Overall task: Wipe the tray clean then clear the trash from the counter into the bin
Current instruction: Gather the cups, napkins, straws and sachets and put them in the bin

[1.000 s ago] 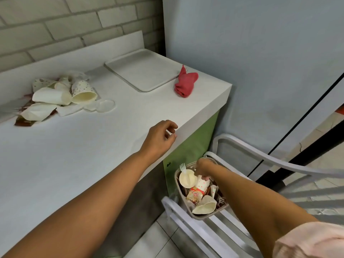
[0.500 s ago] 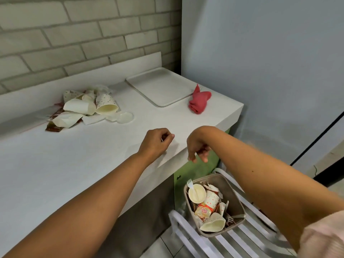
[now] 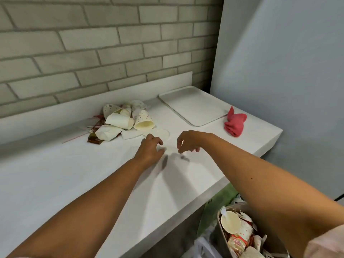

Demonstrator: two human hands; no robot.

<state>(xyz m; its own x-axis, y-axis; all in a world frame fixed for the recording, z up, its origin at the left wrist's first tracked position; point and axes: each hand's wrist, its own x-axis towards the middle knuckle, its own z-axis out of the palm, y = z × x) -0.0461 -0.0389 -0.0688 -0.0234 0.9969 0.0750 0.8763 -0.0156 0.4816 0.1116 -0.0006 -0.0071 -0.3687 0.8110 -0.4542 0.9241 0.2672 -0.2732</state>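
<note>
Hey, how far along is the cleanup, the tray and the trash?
The tray looks bare and clean, with the red cloth set down beside it, so wiping seems done. Some cups already sit in the bin. The left hand and right hand hover empty near the trash pile on the counter, which is left to clear.

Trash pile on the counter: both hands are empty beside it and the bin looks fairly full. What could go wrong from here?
1. The trash pile is loose tipped cups, wrappers and a thin red straw; a scoop may drop small pieces or roll cups along the counter.
2. The bin below the counter edge is already well filled, so more cups might spill over.
3. The clear lid lies flat by the left hand, probably hard to lift.
</note>
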